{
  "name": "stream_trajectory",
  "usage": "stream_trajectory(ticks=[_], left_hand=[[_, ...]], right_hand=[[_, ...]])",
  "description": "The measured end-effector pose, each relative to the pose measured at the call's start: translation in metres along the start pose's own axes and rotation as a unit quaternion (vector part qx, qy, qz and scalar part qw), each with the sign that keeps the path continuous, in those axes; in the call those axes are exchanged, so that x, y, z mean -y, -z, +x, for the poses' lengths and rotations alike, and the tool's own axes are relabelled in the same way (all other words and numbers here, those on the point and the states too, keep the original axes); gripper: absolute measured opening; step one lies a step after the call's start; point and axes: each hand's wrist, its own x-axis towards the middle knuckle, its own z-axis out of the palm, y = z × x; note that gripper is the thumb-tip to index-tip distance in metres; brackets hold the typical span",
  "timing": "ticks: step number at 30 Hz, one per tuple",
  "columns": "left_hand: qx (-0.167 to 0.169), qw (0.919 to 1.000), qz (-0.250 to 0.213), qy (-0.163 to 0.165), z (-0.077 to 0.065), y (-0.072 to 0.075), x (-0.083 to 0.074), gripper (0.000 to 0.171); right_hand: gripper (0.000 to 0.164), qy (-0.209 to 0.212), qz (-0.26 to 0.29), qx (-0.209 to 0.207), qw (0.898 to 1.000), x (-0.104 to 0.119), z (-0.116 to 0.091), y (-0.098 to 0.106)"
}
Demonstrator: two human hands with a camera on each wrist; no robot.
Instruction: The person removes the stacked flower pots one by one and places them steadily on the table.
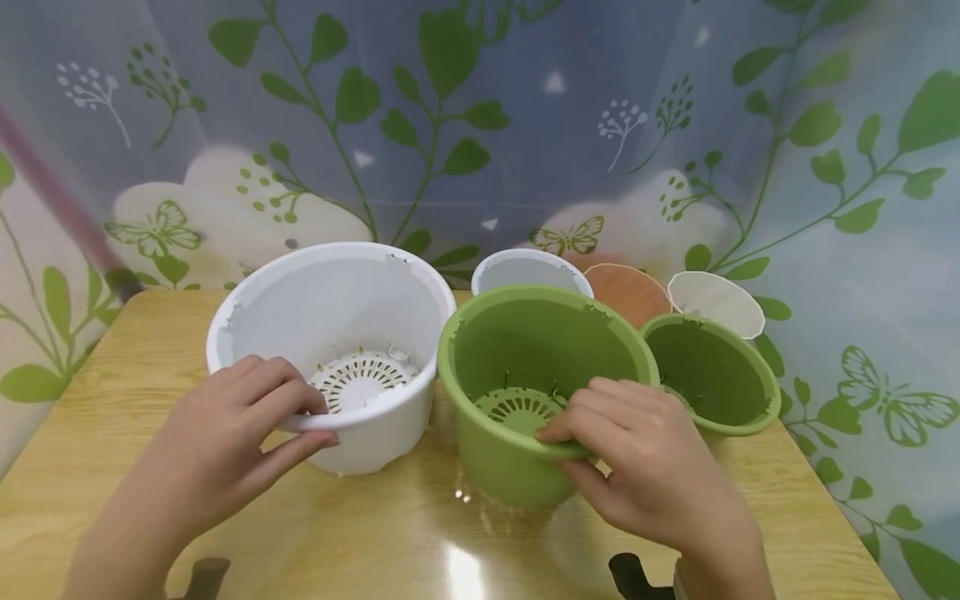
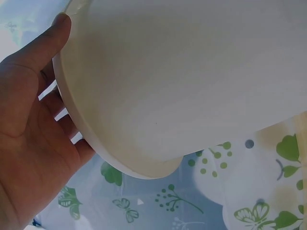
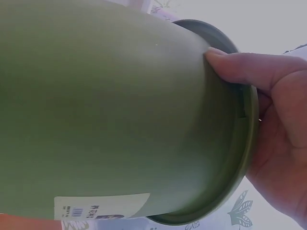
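A large white plastic pot (image 1: 390, 437) with a slotted base stands at centre left on the wooden table. My left hand (image 1: 236, 425) grips its near rim, the fingers over the edge and the thumb outside; the left wrist view shows the thumb (image 2: 57, 36) against the pot's wall. Right beside it is a green plastic pot (image 1: 495, 471), also slotted at the bottom. My right hand (image 1: 637, 450) pinches its near rim, fingers inside and thumb below. In the right wrist view, a paper label (image 3: 103, 207) shows on the green pot's side.
Behind stand a smaller white pot (image 1: 532, 271), an orange-brown pot (image 1: 630, 292) and a cream pot (image 1: 716, 304). A smaller green pot (image 1: 712, 375) stands to the right. Leaf-patterned curtain (image 1: 420, 125) backs the wooden table (image 1: 360, 533). Dark bars (image 1: 637, 575) show at the near edge.
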Motion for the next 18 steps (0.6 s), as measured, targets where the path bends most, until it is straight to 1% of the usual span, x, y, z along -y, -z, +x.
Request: stream_trajectory(ticks=[5,9,13,15,18], left_hand=[[-0.004,1.0000,-0.001,-0.003,0.0007,-0.0008,0.0003,0.044],[-0.005,1.0000,-0.002,-0.003,0.0004,-0.0007,-0.0004,0.044],[-0.008,0.9999,-0.006,-0.003,0.0003,-0.0004,-0.0010,0.044],[-0.009,0.9999,-0.008,-0.003,0.0007,-0.0002,-0.0007,0.044],[-0.009,0.9999,-0.009,-0.003,0.0013,0.0001,0.0004,0.044]], right_hand=[[0.014,-0.003,0.000,0.016,1.000,0.0012,-0.0019,-0.0010],[0.023,-0.001,0.002,0.020,1.000,0.0036,-0.0017,-0.0016],[0.026,0.001,0.015,0.033,0.999,0.0052,-0.0021,-0.0025],[0.027,-0.006,0.016,0.045,0.999,0.0057,-0.0025,-0.0016],[0.029,-0.027,0.011,0.069,0.997,0.0059,-0.0040,0.0019]])
